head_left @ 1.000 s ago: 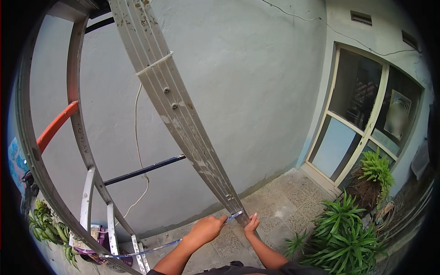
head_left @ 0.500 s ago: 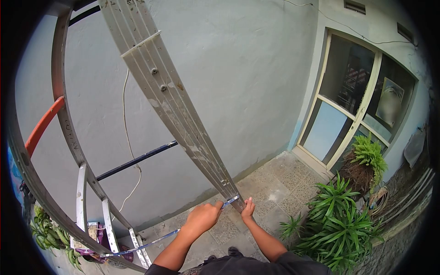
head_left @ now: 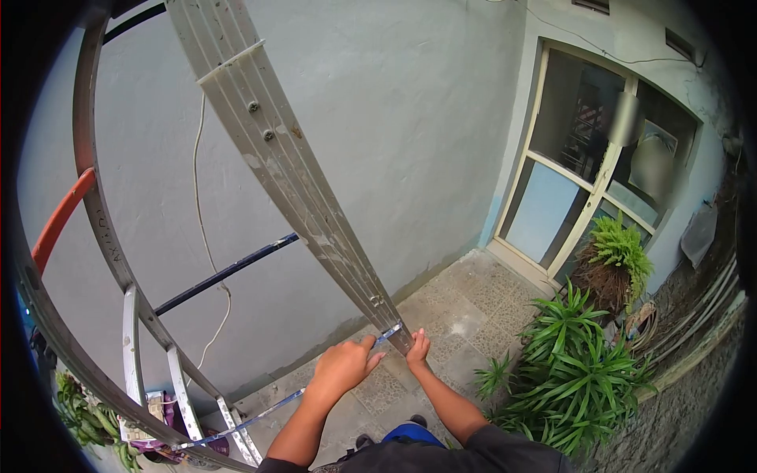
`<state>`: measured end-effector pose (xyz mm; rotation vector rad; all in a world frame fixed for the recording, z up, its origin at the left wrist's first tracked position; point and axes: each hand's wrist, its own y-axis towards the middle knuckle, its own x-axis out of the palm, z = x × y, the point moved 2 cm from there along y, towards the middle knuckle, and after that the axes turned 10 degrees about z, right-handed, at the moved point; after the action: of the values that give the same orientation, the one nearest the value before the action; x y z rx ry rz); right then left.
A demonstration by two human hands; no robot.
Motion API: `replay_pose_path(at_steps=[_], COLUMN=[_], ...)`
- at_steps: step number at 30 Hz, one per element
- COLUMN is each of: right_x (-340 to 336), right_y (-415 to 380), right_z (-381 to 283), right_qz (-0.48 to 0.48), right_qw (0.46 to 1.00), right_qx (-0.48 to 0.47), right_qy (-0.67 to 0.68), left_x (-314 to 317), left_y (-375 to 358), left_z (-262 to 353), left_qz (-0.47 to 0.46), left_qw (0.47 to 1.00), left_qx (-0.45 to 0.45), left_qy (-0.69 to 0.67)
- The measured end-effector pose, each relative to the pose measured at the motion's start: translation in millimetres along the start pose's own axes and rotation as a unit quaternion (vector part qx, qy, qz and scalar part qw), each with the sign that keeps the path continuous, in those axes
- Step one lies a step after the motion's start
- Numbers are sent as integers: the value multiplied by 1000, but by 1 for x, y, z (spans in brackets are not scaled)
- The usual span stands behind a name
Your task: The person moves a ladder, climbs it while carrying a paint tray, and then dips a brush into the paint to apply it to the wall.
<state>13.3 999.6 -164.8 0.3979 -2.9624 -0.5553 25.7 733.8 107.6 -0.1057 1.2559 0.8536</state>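
Note:
An aluminium ladder stands before me, its broad paint-spotted side rail (head_left: 296,189) running down to the floor end near my hands. A blue-and-white strap (head_left: 264,414) spans from the left rail to the right one, partly hidden behind my left hand (head_left: 344,367). That hand is beside the strap's right end, with thumb and index finger apart and the other fingers curled out of sight. Low on the ladder's rail, my right hand (head_left: 418,348) is closed around its edge.
Leafy plants (head_left: 568,363) grow at the right, near a glazed door (head_left: 564,158). A grey wall (head_left: 410,142) rises behind the ladder. A dark blue bar (head_left: 229,272) crosses behind the rails. Bundled items (head_left: 162,414) lie at lower left on the tiled floor (head_left: 461,315).
My left hand has loosened from a fist, its thumb now spread. My right hand stays on the rail. The view has shifted slightly, and a blue patch shows near my feet.

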Motion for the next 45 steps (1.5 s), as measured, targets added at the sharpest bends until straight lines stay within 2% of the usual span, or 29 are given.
replay_pose_path(at_steps=[4, 6, 7, 8, 9, 10, 11, 12, 14, 15, 16, 18, 20, 23, 29, 34, 45], right_x=[1, -4, -5, -6, -11, -15, -21, -26, -40, -47, -57, -87, -116, -168, -258, -297, -319], right_y=[-4, -2, -1, 0, 0, 1, 1, 2, 18, 26, 35, 57, 87, 122, 167, 174, 189], right_z=[-3, -3, 0, 2, 1, 0, -1, 1, 2, 4, 5, 2, -2, -8, -8, -8, -22], right_qz=[19, 29, -6, -43, -42, -70, -99, -127, -164, -169, -172, -173, -128, -77, 39, 67, 69], right_qw=[1000, 999, 1000, 999, 998, 997, 994, 991, 985, 986, 984, 983, 983, 987, 983, 982, 980], right_qx=[-12, -20, -3, 14, 19, 5, -8, -20, -45, -3, 39, 62, 118, 107, 128, 140, 150], right_qy=[-12, -12, -21, -29, -30, -34, -38, -42, -35, -6, 22, 28, 59, 89, 123, 110, 106], left_x=[3, -5, -3, 3, 3, 4, 5, 10, 23, 27, 33, 48, 65, 91, 139, 159, 180], left_y=[0, 1, 3, 9, 13, 13, 13, 16, 21, 32, 41, 58, 72, 89, 124, 149, 196], left_z=[-2, 4, 4, 7, 10, 15, 23, 31, 50, 62, 71, 88, 99, 108, 135, 168, 220], left_qz=[5, 92, 155, 151, 285, 413, 468, 463, 464, 438, 433, 372, 364, 343, 309, 285, 258], left_qw=[1000, 988, 977, 978, 939, 878, 847, 849, 796, 792, 794, 812, 810, 826, 830, 827, 798], left_qx=[-4, -7, 11, 12, 49, 84, 136, 133, 257, 307, 304, 335, 333, 281, 269, 261, 288], left_qy=[-28, -123, -144, -143, -188, -228, -214, -215, -291, -296, -299, -299, -316, -347, -378, -408, -463])
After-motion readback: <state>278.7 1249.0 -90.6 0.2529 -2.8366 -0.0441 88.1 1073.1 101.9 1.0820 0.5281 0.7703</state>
